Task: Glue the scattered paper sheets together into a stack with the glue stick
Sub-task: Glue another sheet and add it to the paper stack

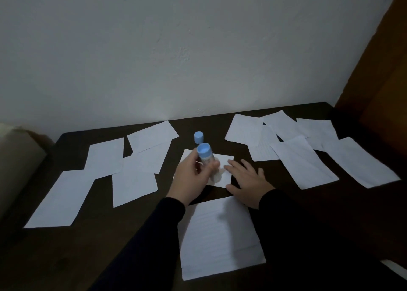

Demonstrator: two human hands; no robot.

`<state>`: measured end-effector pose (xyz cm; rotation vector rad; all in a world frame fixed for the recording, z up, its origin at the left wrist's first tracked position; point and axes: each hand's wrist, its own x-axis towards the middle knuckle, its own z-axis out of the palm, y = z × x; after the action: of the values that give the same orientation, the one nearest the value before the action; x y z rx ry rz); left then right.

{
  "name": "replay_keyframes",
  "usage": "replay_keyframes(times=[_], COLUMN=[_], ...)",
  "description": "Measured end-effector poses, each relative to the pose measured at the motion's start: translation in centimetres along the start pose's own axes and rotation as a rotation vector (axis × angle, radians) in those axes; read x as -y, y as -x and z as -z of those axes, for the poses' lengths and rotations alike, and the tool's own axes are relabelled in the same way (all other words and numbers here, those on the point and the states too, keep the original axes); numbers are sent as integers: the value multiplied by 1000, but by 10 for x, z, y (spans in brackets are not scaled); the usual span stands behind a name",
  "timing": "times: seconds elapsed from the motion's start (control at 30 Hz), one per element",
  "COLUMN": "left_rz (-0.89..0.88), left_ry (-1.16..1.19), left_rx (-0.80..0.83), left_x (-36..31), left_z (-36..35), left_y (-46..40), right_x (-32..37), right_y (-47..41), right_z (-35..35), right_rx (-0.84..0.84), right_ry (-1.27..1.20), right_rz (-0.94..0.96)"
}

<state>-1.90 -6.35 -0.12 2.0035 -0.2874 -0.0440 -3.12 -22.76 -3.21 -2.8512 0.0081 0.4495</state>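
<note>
My left hand [191, 176] grips a glue stick [207, 158] with a blue end up and its lower tip down on a small white sheet [226, 162] at the table's middle. My right hand [246, 180] lies flat with straight fingers on that sheet's right side. The blue cap [198, 137] stands just behind the glue stick. A larger stack of lined sheets [220, 238] lies near the front edge, between my forearms. Several loose sheets lie scattered at the left [105, 156] and several more at the right [306, 160].
The dark table [110, 246] ends at a white wall [176, 59] behind. A brown wooden panel [378, 81] rises at the right. A pale object [17, 158] stands beyond the table's left edge.
</note>
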Motion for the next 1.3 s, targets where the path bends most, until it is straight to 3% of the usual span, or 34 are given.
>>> replay_keyframes(times=[0.07, 0.47, 0.93, 1.0, 1.1, 1.2, 1.3], left_rz=[-64, -72, 92, 133, 224, 245, 267], left_ry=[-70, -185, -333, -237, 96, 219, 161], left_rx=[41, 142, -115, -220, -423, -382, -262], left_x=[-1, 2, 20, 20, 13, 7, 5], left_z=[-6, -12, 33, 31, 31, 28, 17], left_y=[0, 1, -10, -8, -6, -8, -15], right_x=[-3, -2, -3, -4, -5, -5, -2], right_y=[-3, 0, 4, 4, 5, 6, 2], right_z=[-1, -9, -4, -5, -8, -5, -1], right_rx=[-6, -94, -97, -101, -89, -83, -72], right_ry=[23, -44, -122, -129, -138, -140, -123], right_rz=[0, -3, 6, -1, -3, 2, 4])
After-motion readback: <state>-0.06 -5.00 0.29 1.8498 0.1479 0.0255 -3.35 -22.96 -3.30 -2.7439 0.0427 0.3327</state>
